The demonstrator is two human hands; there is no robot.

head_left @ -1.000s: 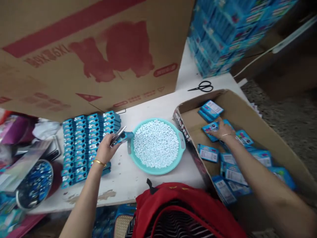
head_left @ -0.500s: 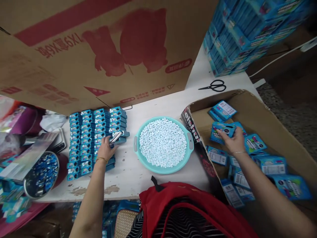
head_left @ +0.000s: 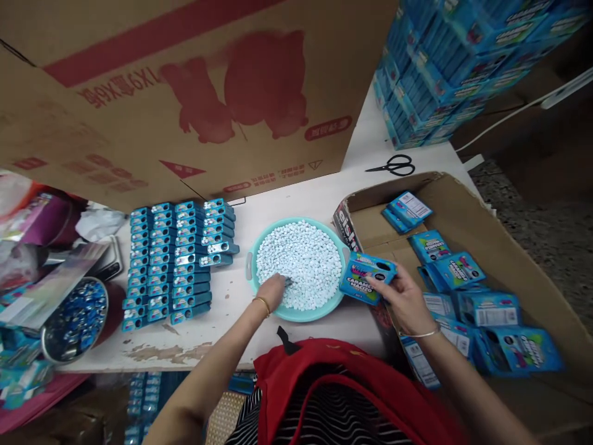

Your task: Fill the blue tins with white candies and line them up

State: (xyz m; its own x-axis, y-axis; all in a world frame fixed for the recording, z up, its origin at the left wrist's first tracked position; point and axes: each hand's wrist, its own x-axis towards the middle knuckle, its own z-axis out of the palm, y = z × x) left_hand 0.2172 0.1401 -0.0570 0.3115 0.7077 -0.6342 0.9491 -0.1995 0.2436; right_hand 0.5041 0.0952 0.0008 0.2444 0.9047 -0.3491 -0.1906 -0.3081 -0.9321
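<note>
My right hand grips a small blue printed box just over the right rim of a teal round tray heaped with small white tablets. My left hand rests at the near-left edge of the tablets, fingers curled around a small metal scoop that is mostly hidden. Rows of filled blue boxes lie flat on the white table to the left of the tray.
An open cardboard carton on the right holds several loose blue boxes. Black scissors lie behind it, beside a tall stack of blue packs. A big cardboard sheet stands at the back. A metal bowl sits at the left.
My left hand left a box on the rows at the left and moved right into the tablet tray. My right hand lifted a blue box out of the carton and brought it over to the tray.
</note>
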